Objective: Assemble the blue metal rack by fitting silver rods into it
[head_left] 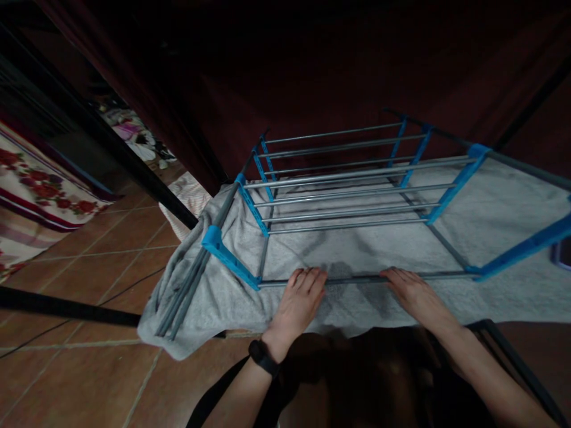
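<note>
A rack [352, 195] of grey metal tubes and blue plastic side brackets lies on a grey cloth [357, 309]. Its nearest crosswise tube [354, 279] joins a blue bracket [232, 260] on the left and another blue bracket [526, 246] on the right. My left hand [303, 292] has its fingers curled over this tube, left of its middle. Further right, my right hand [409, 291] is closed over the same tube. Fingertips of both hands are hidden beneath it. Several loose grey tubes [185, 300] lie at the cloth's left end.
Black metal posts [147, 190] rise at the left, with a dark red curtain [321, 71] behind the rack. A flowered cloth [44, 190] hangs over the tiled floor [89, 303]. A dark object [562, 252] lies at the right edge.
</note>
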A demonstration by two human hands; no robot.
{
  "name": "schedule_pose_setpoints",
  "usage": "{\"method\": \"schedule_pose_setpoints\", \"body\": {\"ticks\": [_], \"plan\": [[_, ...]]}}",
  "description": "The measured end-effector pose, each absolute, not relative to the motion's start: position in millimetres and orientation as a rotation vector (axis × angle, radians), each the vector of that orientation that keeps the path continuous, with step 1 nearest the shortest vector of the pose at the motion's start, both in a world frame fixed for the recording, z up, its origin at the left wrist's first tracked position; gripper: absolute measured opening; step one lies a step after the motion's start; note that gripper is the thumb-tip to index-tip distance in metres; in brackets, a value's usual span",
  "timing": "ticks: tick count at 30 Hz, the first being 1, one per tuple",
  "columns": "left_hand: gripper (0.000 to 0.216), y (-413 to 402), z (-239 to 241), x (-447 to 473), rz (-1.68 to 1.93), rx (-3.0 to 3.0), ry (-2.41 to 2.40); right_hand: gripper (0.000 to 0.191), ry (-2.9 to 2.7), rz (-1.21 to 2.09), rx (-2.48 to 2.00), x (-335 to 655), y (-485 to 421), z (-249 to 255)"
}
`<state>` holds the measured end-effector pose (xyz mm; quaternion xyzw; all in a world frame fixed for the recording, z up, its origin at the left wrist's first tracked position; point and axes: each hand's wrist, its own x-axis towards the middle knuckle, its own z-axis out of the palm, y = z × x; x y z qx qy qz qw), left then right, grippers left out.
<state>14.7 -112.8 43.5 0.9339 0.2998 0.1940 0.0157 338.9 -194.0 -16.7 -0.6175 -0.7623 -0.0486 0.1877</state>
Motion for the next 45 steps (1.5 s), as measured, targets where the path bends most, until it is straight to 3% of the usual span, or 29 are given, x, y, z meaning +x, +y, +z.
{"method": "schedule_pose_setpoints", "body": {"ticks": [6,12,20,27,45], "plan": [[0.04,-102.1,17.8,16.3,0.289,2.865,1.039,0.026,-2.13,-0.104,-1.75,336.7,-194.9,-9.3],[0.047,-95.4,7.9,18.5,0.297,2.773,1.027,0.024,-2.121,-0.097,-1.755,336.4,-194.7,-6.4],[0.038,-91.7,6.9,19.5,0.294,2.717,0.979,0.025,-2.149,-0.108,-1.749,337.3,-193.7,-8.3],[0.047,-91.2,5.5,17.3,0.293,2.718,0.969,0.027,-2.166,-0.14,-1.727,336.5,-193.5,-7.4],[0.03,-89.8,17.0,18.5,0.231,2.786,0.98,0.031,-2.19,-0.111,-1.704,336.7,-193.3,-7.3]]}}
